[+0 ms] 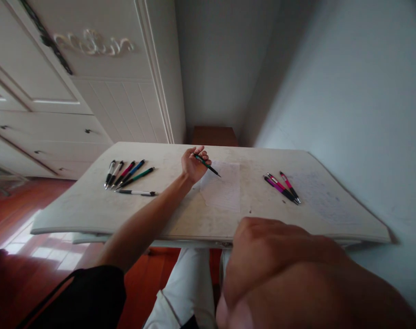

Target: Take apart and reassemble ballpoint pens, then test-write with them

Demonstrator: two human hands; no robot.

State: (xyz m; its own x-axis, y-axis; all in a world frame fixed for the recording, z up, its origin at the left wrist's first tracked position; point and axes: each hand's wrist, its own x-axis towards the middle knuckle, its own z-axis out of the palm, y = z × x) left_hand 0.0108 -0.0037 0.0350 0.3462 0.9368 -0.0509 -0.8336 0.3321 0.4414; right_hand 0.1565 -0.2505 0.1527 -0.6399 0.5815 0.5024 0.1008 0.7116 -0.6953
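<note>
My left hand [193, 167] is palm up over the middle of the desk, its fingers curled round a dark green pen [210, 167]. The pen's dark tip points right and down, over a sheet of paper [225, 194] with faint marks. Very close to the camera, my right hand [280, 269] is a large closed shape at the lower right. Its fingers are folded, and whatever they may hold is hidden. To the left of my left forearm lie several pens [130, 175] in white, red, blue and green, with a white and black pen [136, 193] crosswise below them.
Three pink and purple pens [281, 186] lie on the right of the white desk [173, 219]. Beside them is a second written sheet [326, 201]. A wall [359, 100] borders the right side; a white cabinet [125, 100] stands behind on the left.
</note>
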